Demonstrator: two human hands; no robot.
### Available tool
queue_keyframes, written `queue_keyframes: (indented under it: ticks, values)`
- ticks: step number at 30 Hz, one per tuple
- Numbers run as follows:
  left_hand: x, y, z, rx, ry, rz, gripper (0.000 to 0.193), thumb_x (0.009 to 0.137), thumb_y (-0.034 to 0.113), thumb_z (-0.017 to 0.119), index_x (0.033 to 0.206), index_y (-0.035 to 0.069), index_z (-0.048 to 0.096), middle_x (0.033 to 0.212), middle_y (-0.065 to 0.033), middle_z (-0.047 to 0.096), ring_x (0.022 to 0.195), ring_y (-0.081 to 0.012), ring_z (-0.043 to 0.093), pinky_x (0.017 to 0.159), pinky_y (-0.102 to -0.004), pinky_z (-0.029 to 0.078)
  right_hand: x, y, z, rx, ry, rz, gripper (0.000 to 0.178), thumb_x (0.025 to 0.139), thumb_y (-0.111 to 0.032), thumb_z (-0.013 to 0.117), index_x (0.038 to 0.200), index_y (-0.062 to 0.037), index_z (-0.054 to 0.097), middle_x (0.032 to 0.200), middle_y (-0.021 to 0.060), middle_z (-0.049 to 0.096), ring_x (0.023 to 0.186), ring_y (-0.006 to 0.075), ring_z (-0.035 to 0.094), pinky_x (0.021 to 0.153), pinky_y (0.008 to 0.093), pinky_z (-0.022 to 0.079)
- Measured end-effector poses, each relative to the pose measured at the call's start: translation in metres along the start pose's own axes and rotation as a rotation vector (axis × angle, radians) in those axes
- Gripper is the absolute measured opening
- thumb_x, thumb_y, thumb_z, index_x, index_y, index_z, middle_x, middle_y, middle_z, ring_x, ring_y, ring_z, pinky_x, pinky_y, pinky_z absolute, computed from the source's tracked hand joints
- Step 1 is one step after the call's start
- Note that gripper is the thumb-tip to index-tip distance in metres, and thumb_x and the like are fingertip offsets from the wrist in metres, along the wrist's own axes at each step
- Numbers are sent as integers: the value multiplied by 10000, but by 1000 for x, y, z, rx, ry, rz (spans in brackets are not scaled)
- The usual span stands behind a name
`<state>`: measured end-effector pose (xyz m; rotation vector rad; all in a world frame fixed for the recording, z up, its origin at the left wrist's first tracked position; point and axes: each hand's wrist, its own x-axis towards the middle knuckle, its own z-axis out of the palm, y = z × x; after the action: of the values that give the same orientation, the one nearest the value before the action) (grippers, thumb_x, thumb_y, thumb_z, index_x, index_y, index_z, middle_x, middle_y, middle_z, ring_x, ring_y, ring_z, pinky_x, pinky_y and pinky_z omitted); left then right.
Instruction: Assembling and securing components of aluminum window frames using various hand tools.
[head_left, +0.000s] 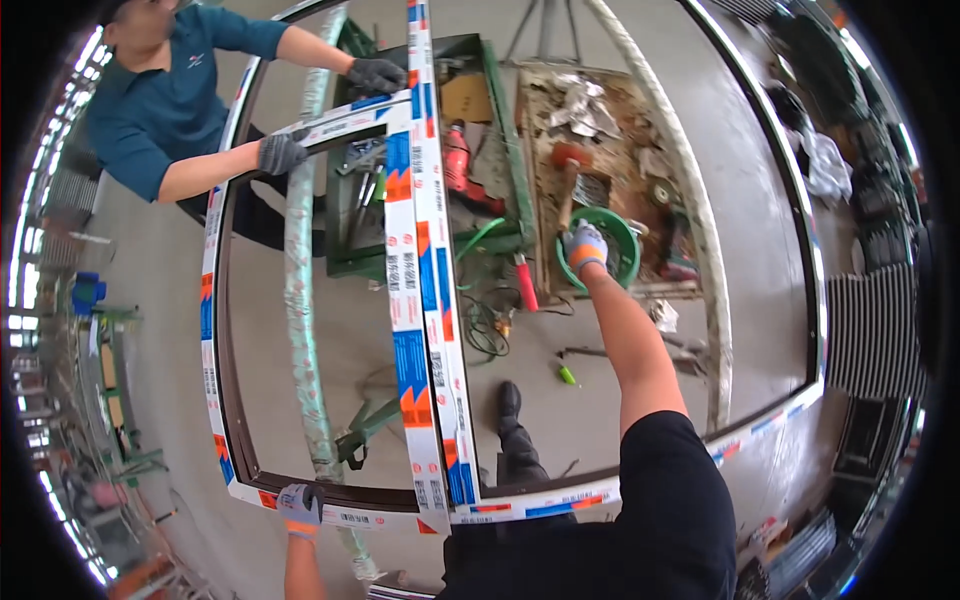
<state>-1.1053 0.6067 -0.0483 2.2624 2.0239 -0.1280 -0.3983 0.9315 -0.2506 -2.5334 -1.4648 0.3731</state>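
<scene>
A large rectangular window frame (212,380), dark inside with white, blue and orange protective film, stretches before me. My left hand (300,505), in a grey and orange glove, is closed around its near bar at the lower left. My right hand (584,247), gloved alike, reaches through the frame's right opening to a round green basket (625,240). Its fingers point away from me and are largely hidden. Right beside them is the wooden handle of a red-headed hammer (572,157); whether they touch it I cannot tell. A film-covered double middle bar (405,270) divides the frame.
Across the frame, a co-worker's gloved hands (282,152) hold a short crossbar (345,122). Two wrapped support rails (303,300) pass under the frame. Below are a green tool cart (515,170) with a red power drill (457,160), a cluttered board (540,90) and a cable (487,330).
</scene>
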Motion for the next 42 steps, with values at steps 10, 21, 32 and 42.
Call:
queue_keyframes:
  ticks: [10, 21, 32, 42]
  values:
    - [19, 3, -4, 15, -114, 8, 187, 710, 227, 643, 815, 77, 604, 872, -113, 628, 874, -332, 584, 849, -464, 448, 81, -47, 22, -22, -58, 127, 492, 836, -377, 647, 1151, -8, 567, 1157, 214, 642, 1056, 373, 642, 877, 437, 524]
    - [28, 25, -18, -78, -15, 58, 184, 761, 202, 647, 694, 57, 555, 721, -152, 581, 743, -382, 569, 755, -487, 451, 175, 64, 23, 491, -146, 252, 436, 791, -420, 672, 907, -3, 721, 771, 168, 695, 770, 328, 691, 672, 416, 512]
    - [-19, 16, -34, -30, -16, -23, 172, 773, 189, 662, 714, 51, 577, 763, -138, 603, 805, -352, 585, 812, -470, 454, -5, 50, -17, 1299, 29, 151, 186, 806, -98, 759, 895, -10, 622, 643, -25, 536, 532, 73, 451, 472, 259, 374]
    - [-66, -35, -12, -104, 304, 105, 161, 772, 205, 660, 770, 49, 621, 798, -140, 635, 782, -343, 600, 766, -461, 465, -366, 47, -124, 799, 2, 99, 213, 743, -139, 741, 774, -28, 562, 630, 76, 570, 539, 165, 538, 533, 324, 465]
